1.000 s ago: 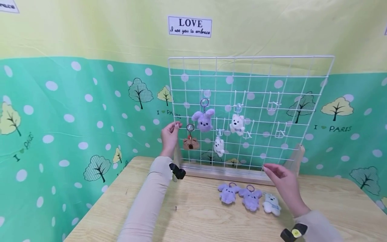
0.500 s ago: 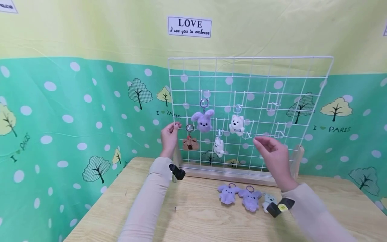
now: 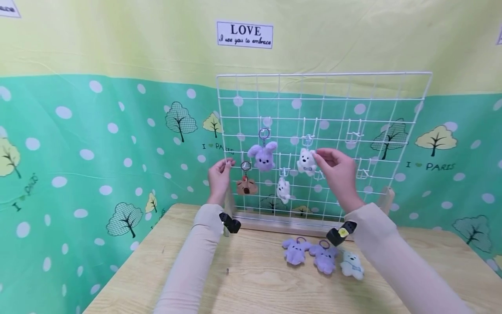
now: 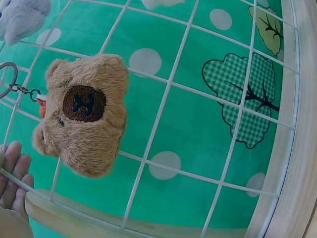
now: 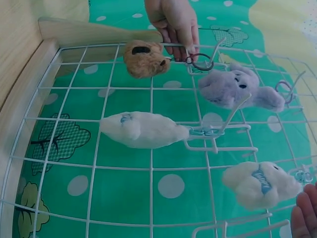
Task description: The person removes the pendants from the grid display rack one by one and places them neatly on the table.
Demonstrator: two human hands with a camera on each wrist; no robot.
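Observation:
My left hand point(image 3: 219, 181) holds the left edge of a white wire grid panel point(image 3: 325, 74); in the left wrist view its fingers point(image 4: 17, 171) lie behind the wire. Beside it hangs a brown bear keychain point(image 3: 246, 186). My right hand point(image 3: 340, 174) is at the upper white bear keychain point(image 3: 306, 161), thumb and index tips apart at its right side. The right wrist view shows only some fingers point(image 5: 307, 210) near the bear's head, so contact is unclear. A purple bunny keychain point(image 3: 263, 157) and a lower white bear keychain point(image 3: 283, 190) hang from hooks.
Two purple bunny keychains point(image 3: 296, 251) and a white bear keychain point(image 3: 352, 264) lie on the wooden table point(image 3: 251, 288). Bare hooks point(image 3: 354, 137) project from the grid's right side. A wooden base point(image 3: 274, 223) supports the grid, with a patterned curtain point(image 3: 133, 131) behind.
My right hand has risen from near the grid's base, moving up and left to the upper white bear keychain. The left hand keeps its hold on the grid edge.

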